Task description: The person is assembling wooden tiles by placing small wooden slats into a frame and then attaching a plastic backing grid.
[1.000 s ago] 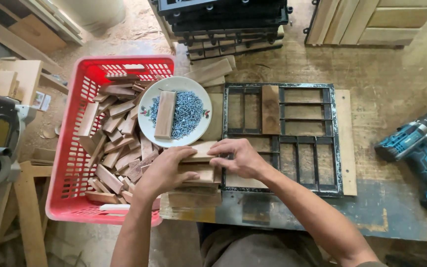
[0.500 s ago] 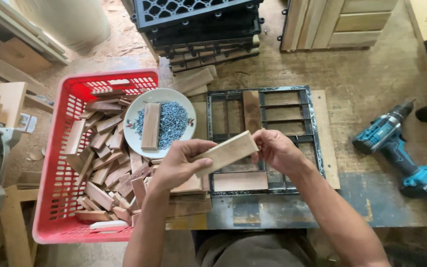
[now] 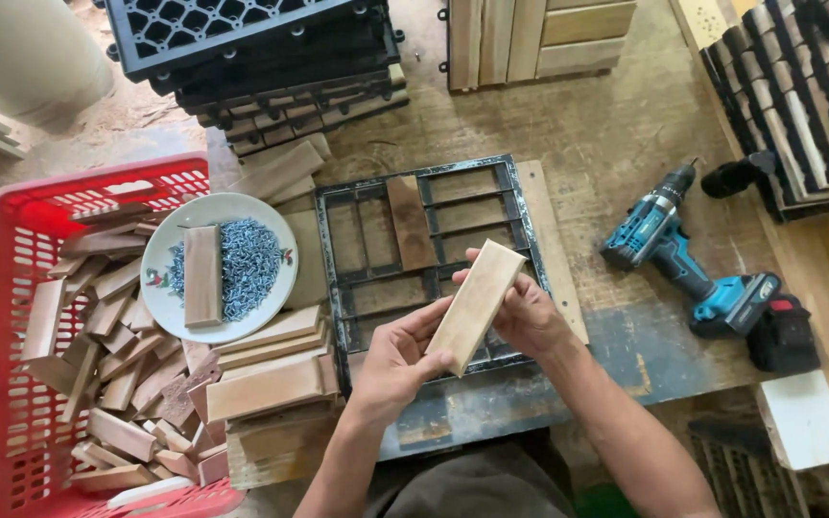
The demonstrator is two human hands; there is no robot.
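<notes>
A red plastic basket (image 3: pixel 11 384) heaped with short wood offcuts sits at the far left of a workshop bench, within easy reach of the person. Beside it a white plate (image 3: pixel 160 288) carries a pile of screws (image 3: pixel 242 269) and one small wood block (image 3: pixel 202 276); a stack of longer slats (image 3: pixel 271 374) lies just below the plate. At centre, the left hand (image 3: pixel 395 360) and right hand (image 3: pixel 525 312) hold a pale wooden slat (image 3: pixel 477 305) tilted above a black metal frame (image 3: pixel 424 259), which already has one darker slat (image 3: pixel 410 223) laid in a slot. The left fingers are curled around the slat's lower end, the thumb pressing its face; the right fingers wrap the upper edge from behind, closed on it. The slat seems to be turned up for a look at its face. To the right, a blue cordless drill (image 3: pixel 683 264) lies on the bench, well apart from both hands.
</notes>
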